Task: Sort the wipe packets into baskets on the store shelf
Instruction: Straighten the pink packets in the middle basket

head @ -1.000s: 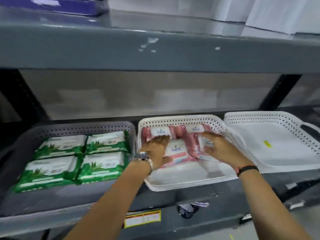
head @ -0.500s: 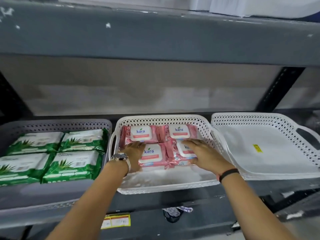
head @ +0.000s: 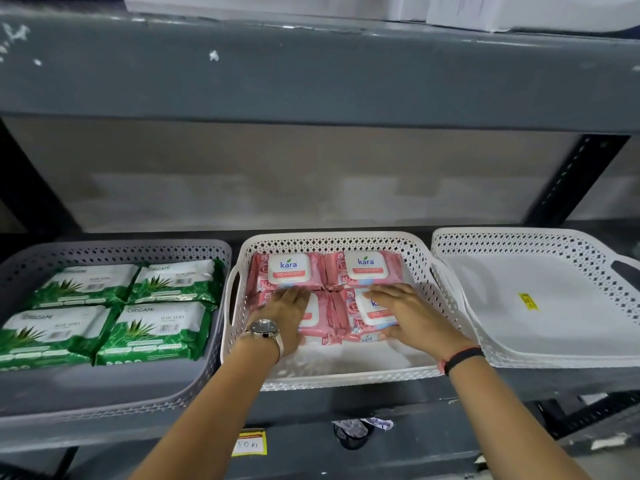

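Several pink Kara wipe packets (head: 360, 268) lie flat in the middle white basket (head: 349, 377) on the shelf. My left hand (head: 282, 315) rests flat on the front left pink packet (head: 317, 323), fingers spread. On the front right pink packet (head: 372, 311) my right hand (head: 408, 315) lies flat, fingers along its near edge. Neither hand visibly grips a packet. Several green Origami wipe packets (head: 156, 329) fill the grey basket (head: 104, 393) on the left.
A second white basket (head: 540, 358) with only a yellow sticker inside stands at the right. A grey upper shelf beam (head: 311, 71) hangs low overhead. A black upright post (head: 568, 181) stands at the back right. A yellow price label (head: 248, 443) sits on the shelf's front edge.
The pink packets have gone from loosely held to lying square in the middle basket, and both hands have flattened on the front two. The camera has shifted slightly.
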The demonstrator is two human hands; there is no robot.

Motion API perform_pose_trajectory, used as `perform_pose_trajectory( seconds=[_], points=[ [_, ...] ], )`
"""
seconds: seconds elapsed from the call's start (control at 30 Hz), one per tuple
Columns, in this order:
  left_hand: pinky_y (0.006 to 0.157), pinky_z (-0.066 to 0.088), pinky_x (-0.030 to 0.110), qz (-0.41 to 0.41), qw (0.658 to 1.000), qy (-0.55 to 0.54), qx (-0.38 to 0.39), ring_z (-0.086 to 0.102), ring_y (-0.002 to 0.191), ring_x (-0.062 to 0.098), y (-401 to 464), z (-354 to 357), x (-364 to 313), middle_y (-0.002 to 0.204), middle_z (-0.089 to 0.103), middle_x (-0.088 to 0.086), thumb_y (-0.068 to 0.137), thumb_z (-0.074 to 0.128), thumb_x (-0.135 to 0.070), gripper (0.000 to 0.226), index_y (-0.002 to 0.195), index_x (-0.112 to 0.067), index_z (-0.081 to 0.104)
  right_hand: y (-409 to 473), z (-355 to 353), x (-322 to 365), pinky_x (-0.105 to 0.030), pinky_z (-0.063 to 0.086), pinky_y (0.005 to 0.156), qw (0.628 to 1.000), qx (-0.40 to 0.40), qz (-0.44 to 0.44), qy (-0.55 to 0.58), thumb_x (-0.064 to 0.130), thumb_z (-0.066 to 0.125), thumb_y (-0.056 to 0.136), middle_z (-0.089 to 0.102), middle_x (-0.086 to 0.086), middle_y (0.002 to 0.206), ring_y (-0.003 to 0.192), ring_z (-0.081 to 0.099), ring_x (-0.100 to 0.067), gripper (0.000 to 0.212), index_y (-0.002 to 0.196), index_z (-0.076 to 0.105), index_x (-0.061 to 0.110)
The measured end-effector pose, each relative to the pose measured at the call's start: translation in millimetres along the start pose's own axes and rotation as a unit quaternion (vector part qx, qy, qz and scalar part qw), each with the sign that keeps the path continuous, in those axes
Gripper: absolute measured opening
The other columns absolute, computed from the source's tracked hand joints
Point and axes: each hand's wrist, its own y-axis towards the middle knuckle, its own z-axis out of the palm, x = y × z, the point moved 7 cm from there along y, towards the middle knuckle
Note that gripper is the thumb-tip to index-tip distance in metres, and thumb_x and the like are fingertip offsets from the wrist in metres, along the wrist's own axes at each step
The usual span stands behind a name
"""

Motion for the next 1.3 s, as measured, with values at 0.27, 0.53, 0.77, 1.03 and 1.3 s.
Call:
perform_pose_trajectory(
  seconds=[0.27,0.53,0.77,1.03,1.3],
  points=[
    [0.104,0.040,0.043,-0.051,0.999,0.000,-0.015,0.011,0.139,0.032,-4.9,-2.7,-2.5,0.152,0.006,0.011,0.093,0.047,-0.019,0.071,0.148,-0.007,0.005,0.8,2.2,0.9,-0.035,0.017,0.116,1.000,-0.011,0.006,0.014,0.017,0.063,0.083,0.028,0.004,0.151,0.139,0.019,-0.017,0.068,0.140,0.027,0.023],
    [0.108,0.036,0.040,-0.015,0.999,-0.027,-0.027,0.012,0.140,0.028,-7.3,-6.9,2.5,0.151,0.010,0.007,0.091,0.054,-0.029,0.076,0.149,-0.012,0.007,3.3,1.4,4.4,-0.033,0.016,0.116,1.000,-0.004,0.006,0.019,0.011,0.060,0.085,0.025,0.003,0.152,0.140,0.015,-0.018,0.067,0.141,0.024,0.021],
    [0.105,0.040,0.039,-0.013,0.998,-0.037,-0.047,0.018,0.138,0.026,-5.4,-6.3,3.0,0.150,0.013,0.006,0.091,0.054,-0.026,0.075,0.149,-0.015,0.008,1.2,3.9,0.8,-0.035,0.019,0.116,1.000,-0.007,-0.002,0.028,0.012,0.060,0.085,0.026,0.005,0.152,0.140,0.016,-0.017,0.066,0.140,0.026,0.023],
    [0.114,0.024,0.041,-0.026,0.996,-0.056,-0.071,0.015,0.141,0.022,-1.5,-23.2,8.7,0.154,0.011,0.002,0.092,0.043,-0.049,0.075,0.150,-0.019,0.008,6.5,-20.3,-5.4,-0.039,0.023,0.115,0.995,-0.049,0.002,0.085,0.029,0.054,0.089,0.023,0.002,0.153,0.138,0.028,-0.019,0.056,0.139,0.028,0.026],
    [0.116,-0.006,0.033,-0.069,0.993,-0.065,-0.068,-0.012,0.143,0.018,32.6,-14.9,-1.0,0.156,-0.015,0.006,0.102,0.011,-0.038,0.059,0.148,-0.009,-0.010,60.7,12.0,-9.5,-0.049,-0.006,0.119,0.998,0.004,0.052,-0.020,0.037,0.018,0.098,-0.013,-0.006,0.156,0.143,-0.013,-0.023,0.055,0.143,-0.008,0.018]
  ],
)
